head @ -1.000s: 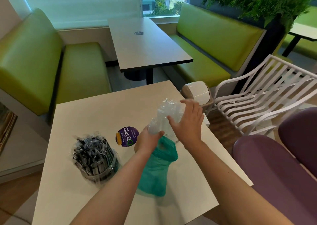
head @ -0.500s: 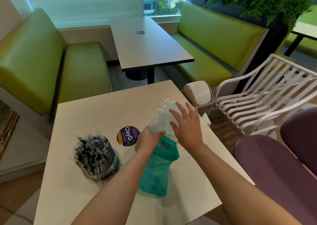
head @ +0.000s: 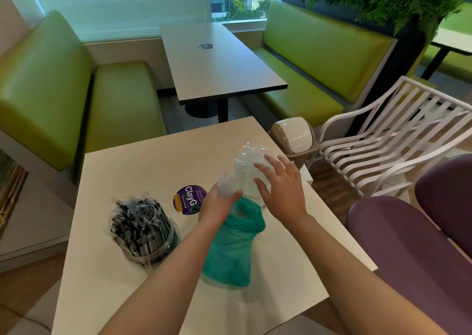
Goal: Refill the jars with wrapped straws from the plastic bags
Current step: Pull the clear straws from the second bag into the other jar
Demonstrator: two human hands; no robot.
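Jars first: one clear jar [head: 150,245] stands on the near-left part of the white table [head: 122,171], packed with dark wrapped straws [head: 139,222] in crinkled film that rise above its rim. A second clear container sits further right, behind the hands, mostly hidden; only a bit of its glassy rim shows between the wrists, so I cannot tell what is in it.

A teal plastic bag [head: 229,253] hangs from the left hand [head: 219,204] down to the tabletop, its lower end resting near the table's front half. That hand is closed in a fist around the teal bag's neck and, with it, the bunched bottom of a clear plastic bag [head: 245,166] that stands up above the fist.

The right hand [head: 281,191] is spread — fingers apart, laid flat against the clear bag's right side, not clenched on it.

Between the jar and the left hand a round purple sticker [head: 187,199] reading "ClayGo" lies on the table.
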